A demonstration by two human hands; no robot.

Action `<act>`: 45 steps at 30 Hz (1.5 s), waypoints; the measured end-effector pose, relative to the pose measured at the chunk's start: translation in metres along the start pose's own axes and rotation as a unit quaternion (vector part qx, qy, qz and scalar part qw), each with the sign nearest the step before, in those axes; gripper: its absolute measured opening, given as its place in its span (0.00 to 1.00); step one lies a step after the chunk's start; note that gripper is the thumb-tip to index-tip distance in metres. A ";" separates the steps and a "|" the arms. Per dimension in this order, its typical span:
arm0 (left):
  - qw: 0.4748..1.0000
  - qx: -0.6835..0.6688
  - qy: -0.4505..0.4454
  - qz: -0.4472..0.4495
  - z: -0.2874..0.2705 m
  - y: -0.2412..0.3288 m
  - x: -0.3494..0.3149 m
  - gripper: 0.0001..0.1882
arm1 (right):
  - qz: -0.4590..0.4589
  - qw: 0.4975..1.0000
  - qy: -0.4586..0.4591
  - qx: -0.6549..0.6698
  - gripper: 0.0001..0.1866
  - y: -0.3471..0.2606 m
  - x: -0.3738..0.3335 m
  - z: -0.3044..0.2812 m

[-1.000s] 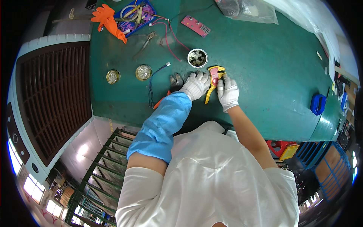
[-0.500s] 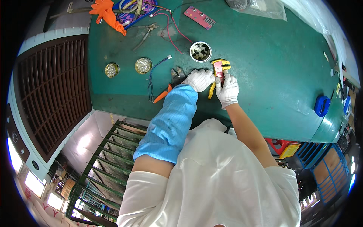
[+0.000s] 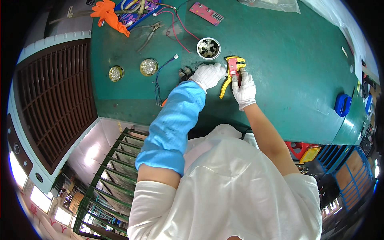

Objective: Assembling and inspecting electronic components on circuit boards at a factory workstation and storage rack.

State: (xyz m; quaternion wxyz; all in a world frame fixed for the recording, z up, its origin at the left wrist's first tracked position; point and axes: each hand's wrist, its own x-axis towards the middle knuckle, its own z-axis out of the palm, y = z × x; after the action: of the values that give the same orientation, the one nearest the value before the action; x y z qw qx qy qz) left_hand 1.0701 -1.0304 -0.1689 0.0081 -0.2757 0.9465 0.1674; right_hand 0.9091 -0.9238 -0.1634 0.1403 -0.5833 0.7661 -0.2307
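Note:
My right hand (image 3: pixel 245 91), in a white striped glove, grips yellow-and-red wire strippers (image 3: pixel 232 69) by the handle on its side. The tool's jaws point away from me, and its other yellow handle hangs free toward me. My left hand (image 3: pixel 209 76), gloved the same way under a blue sleeve cover, is closed just left of the strippers, with a small gap between. What its fingers hold, if anything, is hidden. Beside and partly under that wrist lies a hand tool with a dark metal head (image 3: pixel 185 73) and orange handles, mostly covered by my forearm.
Beyond my hands stands a white cup (image 3: pixel 208 49) of small black and white parts. Left are two round tins (image 3: pixel 149 67) of shiny bits, a dark wire bundle (image 3: pixel 158 82) and pliers (image 3: pixel 150 36). Further back lie a blue tray (image 3: pixel 138 21), orange gloves (image 3: pixel 107 15) and a red circuit board (image 3: pixel 207 13).
My left hand has drawn slightly away from the wire strippers, opening a gap. My right hand and the tool have shifted a little to the right relative to the cup. The whole view has shifted slightly.

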 end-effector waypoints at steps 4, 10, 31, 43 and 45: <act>0.995 -0.047 0.089 -0.024 -0.037 0.012 -0.011 0.08 | 0.020 0.999 0.009 0.024 0.20 0.005 0.001 -0.002; 0.945 -0.038 0.285 -0.157 -0.100 -0.016 0.004 0.09 | 0.008 0.999 0.022 0.042 0.18 0.008 -0.002 -0.009; 0.976 0.126 0.155 -0.087 -0.110 -0.024 0.036 0.16 | -0.045 0.999 0.016 0.022 0.11 0.006 0.012 -0.024; 0.963 -0.085 0.224 -0.123 -0.103 -0.030 0.028 0.12 | -0.031 0.997 0.040 0.055 0.11 0.015 0.010 -0.014; 0.922 -0.095 0.368 -0.068 -0.097 -0.040 0.028 0.15 | -0.031 0.997 0.040 0.055 0.11 0.015 0.007 -0.014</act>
State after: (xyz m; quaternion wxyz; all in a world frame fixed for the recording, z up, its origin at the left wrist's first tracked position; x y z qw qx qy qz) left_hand 1.0746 -1.1076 -0.0931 -0.3559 -0.3815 0.8412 0.1419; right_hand 0.8875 -0.9249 -0.1584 0.1340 -0.5883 0.7390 -0.2997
